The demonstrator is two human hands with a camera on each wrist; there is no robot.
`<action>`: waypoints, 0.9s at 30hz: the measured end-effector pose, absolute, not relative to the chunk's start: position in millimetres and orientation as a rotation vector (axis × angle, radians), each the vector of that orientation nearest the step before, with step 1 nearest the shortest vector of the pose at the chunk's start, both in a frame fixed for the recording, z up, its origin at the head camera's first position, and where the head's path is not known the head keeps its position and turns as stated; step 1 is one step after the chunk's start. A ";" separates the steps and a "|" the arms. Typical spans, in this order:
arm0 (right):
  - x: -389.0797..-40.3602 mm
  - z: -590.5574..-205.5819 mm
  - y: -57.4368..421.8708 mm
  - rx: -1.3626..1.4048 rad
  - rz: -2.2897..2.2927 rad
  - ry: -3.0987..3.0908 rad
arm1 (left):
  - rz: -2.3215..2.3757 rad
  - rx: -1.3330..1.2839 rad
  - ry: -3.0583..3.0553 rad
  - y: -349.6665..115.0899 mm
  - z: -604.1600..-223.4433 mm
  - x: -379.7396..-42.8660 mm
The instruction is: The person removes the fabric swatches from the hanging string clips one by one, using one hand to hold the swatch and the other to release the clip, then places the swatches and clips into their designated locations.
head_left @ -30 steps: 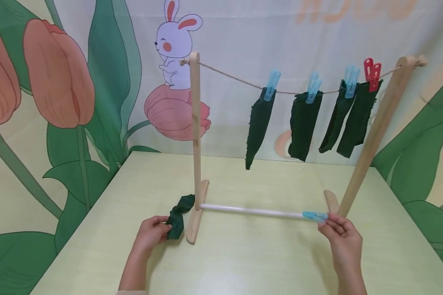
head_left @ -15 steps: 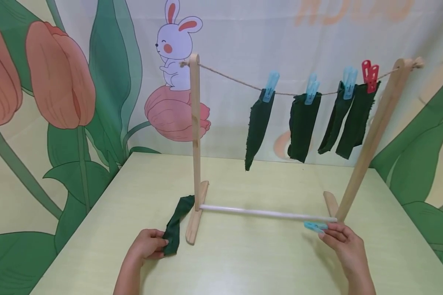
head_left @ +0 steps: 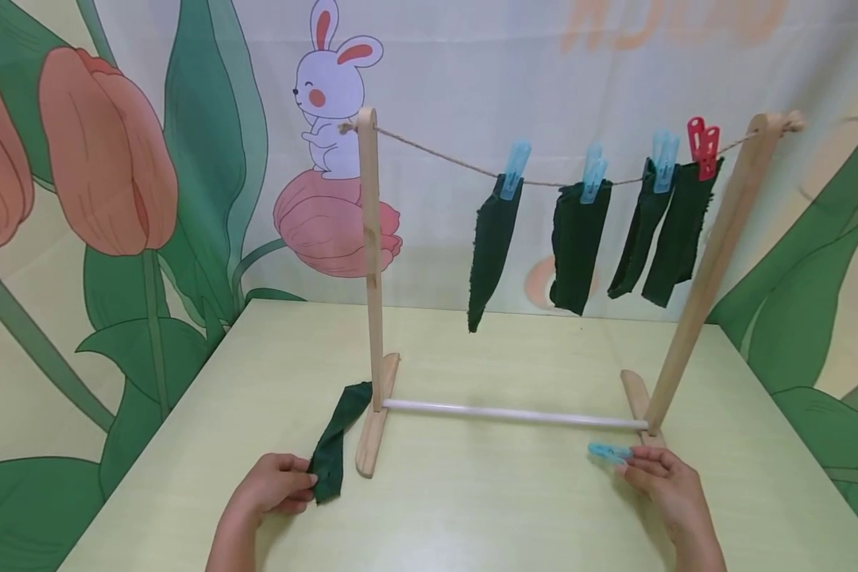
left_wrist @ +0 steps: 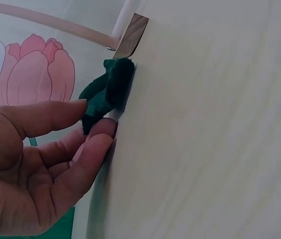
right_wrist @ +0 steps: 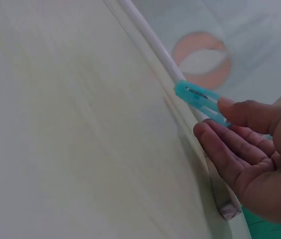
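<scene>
Now | hands: left [head_left: 277, 481] pinches green cloth [head_left: 332, 446], right [head_left: 666, 481] pinches blue clothespin [head_left: 606, 453] | wooden foot [head_left: 370, 454] between, white rod [head_left: 515, 414] beyond

The left arm [head_left: 233, 539] and right arm [head_left: 699, 550] reach forward, well apart. The left hand [head_left: 275, 483] pinches with thumb and fingers. The right hand [head_left: 666, 483] pinches too, its fingers a little bent.

blue pegs [head_left: 606, 453]: 4 | red peg [head_left: 705, 151]: 1 | cloths [head_left: 334, 439]: 5 | posts [head_left: 372, 270]: 2
</scene>
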State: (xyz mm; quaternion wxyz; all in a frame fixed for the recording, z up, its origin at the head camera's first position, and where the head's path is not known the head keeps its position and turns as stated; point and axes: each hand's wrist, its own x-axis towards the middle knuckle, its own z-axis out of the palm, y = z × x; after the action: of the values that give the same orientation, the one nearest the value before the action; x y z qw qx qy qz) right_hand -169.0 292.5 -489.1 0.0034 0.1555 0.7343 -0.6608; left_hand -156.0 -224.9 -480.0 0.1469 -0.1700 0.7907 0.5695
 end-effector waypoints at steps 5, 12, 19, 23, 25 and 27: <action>-171.7 -494.8 295.3 0.534 -1.976 2.329 | 1.619 -0.462 2.274 -229.1 -481.1 -154.9; -173.9 -496.8 293.6 0.538 -1.888 2.414 | 1.602 -0.426 2.281 -232.0 -474.7 -150.6; -175.8 -495.0 289.5 0.528 -1.826 2.484 | 1.632 -0.391 2.244 -232.4 -464.2 -147.8; -176.5 -494.7 288.8 0.533 -1.802 2.498 | 1.670 -0.324 2.218 -231.1 -458.4 -147.6; -176.7 -494.3 288.7 0.531 -1.791 2.498 | 1.707 -0.284 2.201 -230.3 -455.9 -147.6; -176.8 -493.7 288.9 0.532 -1.760 2.505 | 1.753 -0.232 2.187 -228.9 -453.8 -147.5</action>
State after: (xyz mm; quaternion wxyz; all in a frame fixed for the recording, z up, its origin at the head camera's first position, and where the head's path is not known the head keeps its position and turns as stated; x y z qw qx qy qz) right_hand -176.8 288.9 -493.7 0.0170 0.1712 0.8060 -0.5664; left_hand -147.5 -228.9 -453.8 0.1638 -0.0813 0.7672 0.6148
